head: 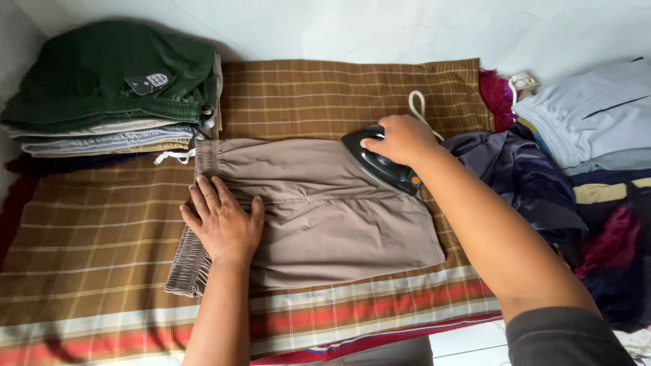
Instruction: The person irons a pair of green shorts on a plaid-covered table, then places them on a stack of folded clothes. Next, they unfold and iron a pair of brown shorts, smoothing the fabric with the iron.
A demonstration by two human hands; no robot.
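A pair of taupe shorts (325, 217) lies flat on a brown checked cloth (102, 237), the elastic waistband to the left. My left hand (222, 222) presses flat on the shorts near the waistband, fingers spread. My right hand (401, 139) grips the handle of a black iron (383, 165), which rests on the upper right part of the shorts. A white cord (417, 105) runs from behind the iron.
A stack of folded clothes (108, 102) topped by a dark green garment sits at the back left. A heap of unfolded clothes (576, 169) in grey, dark purple and maroon lies to the right. White floor (468, 342) shows at the front edge.
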